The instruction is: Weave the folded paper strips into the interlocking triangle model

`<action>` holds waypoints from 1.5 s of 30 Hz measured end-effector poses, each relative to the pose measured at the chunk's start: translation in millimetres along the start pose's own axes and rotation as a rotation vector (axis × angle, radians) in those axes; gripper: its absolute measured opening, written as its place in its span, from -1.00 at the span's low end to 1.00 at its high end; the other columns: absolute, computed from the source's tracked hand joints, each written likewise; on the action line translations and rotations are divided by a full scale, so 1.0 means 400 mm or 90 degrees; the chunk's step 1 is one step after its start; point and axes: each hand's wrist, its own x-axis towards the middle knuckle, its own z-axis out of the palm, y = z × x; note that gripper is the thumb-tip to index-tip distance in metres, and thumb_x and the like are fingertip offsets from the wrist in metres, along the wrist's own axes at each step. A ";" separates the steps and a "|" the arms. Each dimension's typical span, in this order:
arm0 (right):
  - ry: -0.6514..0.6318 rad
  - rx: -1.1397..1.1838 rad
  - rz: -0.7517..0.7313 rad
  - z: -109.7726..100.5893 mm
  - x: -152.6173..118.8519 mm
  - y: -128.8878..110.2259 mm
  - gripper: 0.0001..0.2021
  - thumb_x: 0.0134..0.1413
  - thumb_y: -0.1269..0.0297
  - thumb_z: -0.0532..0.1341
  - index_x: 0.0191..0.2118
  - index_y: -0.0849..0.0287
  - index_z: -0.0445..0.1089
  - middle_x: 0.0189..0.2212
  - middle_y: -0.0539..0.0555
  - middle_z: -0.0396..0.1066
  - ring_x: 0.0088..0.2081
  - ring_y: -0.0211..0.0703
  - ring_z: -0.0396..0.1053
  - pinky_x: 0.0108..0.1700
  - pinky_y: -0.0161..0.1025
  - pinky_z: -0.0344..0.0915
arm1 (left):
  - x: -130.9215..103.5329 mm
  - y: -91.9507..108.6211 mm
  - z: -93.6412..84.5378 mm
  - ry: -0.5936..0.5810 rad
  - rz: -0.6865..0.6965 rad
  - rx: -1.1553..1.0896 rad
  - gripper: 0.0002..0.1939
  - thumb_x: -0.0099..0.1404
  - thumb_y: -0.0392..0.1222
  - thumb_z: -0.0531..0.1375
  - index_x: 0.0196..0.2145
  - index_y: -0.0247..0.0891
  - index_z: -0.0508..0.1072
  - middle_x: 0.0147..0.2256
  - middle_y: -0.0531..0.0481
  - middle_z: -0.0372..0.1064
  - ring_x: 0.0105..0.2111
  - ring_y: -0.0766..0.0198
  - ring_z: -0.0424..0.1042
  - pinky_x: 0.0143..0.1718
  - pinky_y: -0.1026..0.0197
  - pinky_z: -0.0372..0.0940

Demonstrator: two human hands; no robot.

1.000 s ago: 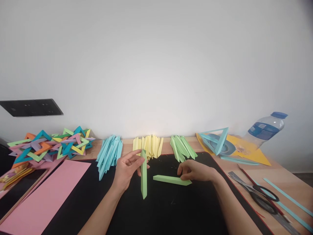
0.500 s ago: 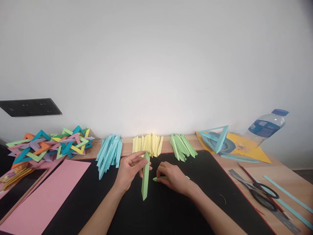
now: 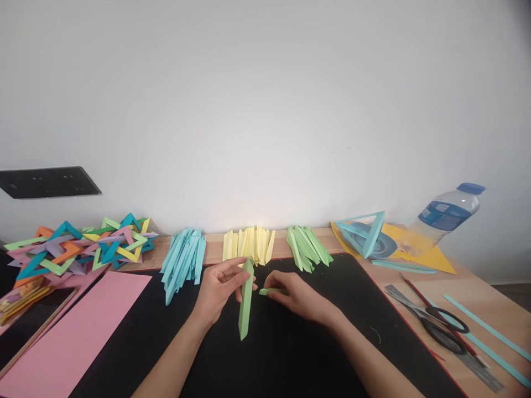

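Note:
My left hand (image 3: 222, 287) pinches a folded green paper strip (image 3: 246, 304) near its top end; the strip hangs almost upright over the black mat (image 3: 232, 370). To its right, my right hand (image 3: 296, 296) is closed on a second folded green paper strip (image 3: 270, 291), whose tip pokes out past the fingers. Most of that second strip is hidden by the hand. Behind the hands lie bundles of folded strips: blue strips (image 3: 185, 260), yellow strips (image 3: 253, 243) and green strips (image 3: 309, 247).
Multicoloured paper star models (image 3: 112, 243) and a pink sheet (image 3: 78, 331) lie on the left. On the right are scissors (image 3: 440, 329), a red pencil (image 3: 418, 293), a blue paper triangle (image 3: 375, 235), a tape roll (image 3: 388, 246) and a tilted plastic bottle (image 3: 446, 215).
My right hand has shifted its grip on the second green strip, and the strip's far end no longer shows behind the hand. The left hand holds its strip nearly still.

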 end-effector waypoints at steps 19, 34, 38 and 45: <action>0.123 0.663 -0.033 -0.001 -0.001 -0.041 -0.77 -0.17 0.30 0.41 -0.45 0.24 0.35 -0.55 -0.04 0.40 -0.54 -0.35 0.32 -0.45 -0.36 0.26 | -0.018 -0.008 0.035 -0.120 -0.035 -0.002 -0.67 0.09 -0.22 0.34 -0.17 -0.36 0.51 -0.53 -0.04 0.48 -0.52 0.09 0.55 -0.73 0.38 0.26; 0.144 0.624 -0.033 -0.004 -0.004 -0.054 -0.74 -0.15 0.24 0.40 -0.48 0.21 0.30 -0.57 -0.05 0.37 -0.54 -0.35 0.31 -0.44 -0.35 0.26 | -0.014 -0.013 0.029 -0.128 -0.013 -0.006 -0.70 0.09 -0.26 0.33 -0.18 -0.34 0.51 -0.53 -0.03 0.49 -0.53 0.13 0.55 -0.71 0.38 0.27; 0.143 0.625 -0.021 -0.003 -0.004 -0.053 -0.73 -0.15 0.23 0.40 -0.48 0.21 0.30 -0.56 -0.06 0.37 -0.53 -0.35 0.31 -0.44 -0.35 0.26 | -0.012 -0.012 0.031 -0.121 -0.018 -0.008 -0.70 0.08 -0.26 0.34 -0.19 -0.34 0.51 -0.53 -0.02 0.49 -0.53 0.12 0.55 -0.72 0.38 0.26; 0.146 0.628 -0.014 -0.005 -0.006 -0.059 -0.73 -0.15 0.25 0.40 -0.47 0.22 0.29 -0.56 -0.06 0.36 -0.54 -0.37 0.30 -0.45 -0.37 0.25 | -0.018 -0.002 0.038 -0.096 -0.020 0.009 -0.66 0.05 -0.21 0.36 -0.19 -0.37 0.52 -0.55 -0.03 0.48 -0.54 0.10 0.54 -0.72 0.35 0.26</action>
